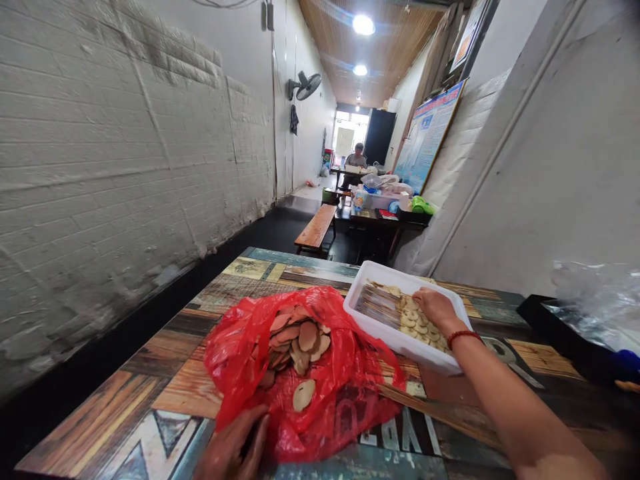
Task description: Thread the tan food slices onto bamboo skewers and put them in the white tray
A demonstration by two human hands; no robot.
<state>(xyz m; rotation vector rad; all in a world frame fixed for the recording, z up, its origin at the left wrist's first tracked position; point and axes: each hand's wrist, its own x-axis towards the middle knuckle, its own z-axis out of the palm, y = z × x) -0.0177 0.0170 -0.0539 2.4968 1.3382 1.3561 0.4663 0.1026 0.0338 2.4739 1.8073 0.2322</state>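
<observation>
My right hand (434,307), with a red bracelet at the wrist, reaches into a white plastic tray (356,293). Its fingers are closed and point down at the skewered slices (413,317); whatever they grip is hidden. Thin wooden skewer sticks (377,308) lie side by side in the tray's left part, the pale round slices overlapping on their right. My left hand (235,443) rests at the near left edge of a red plastic bag (330,413), thumb and fingers apart, with nothing visible between them. Loose slices (295,337) are heaped in the open bag, and a single slice (304,395) lies nearer me.
Bare wooden sticks (435,408) lie on the patterned table (175,340) right of the bag. A black box (560,327) with clear plastic stands at the right. Beyond are a wooden bench (317,225), a cluttered table (380,215) and a seated person (356,158).
</observation>
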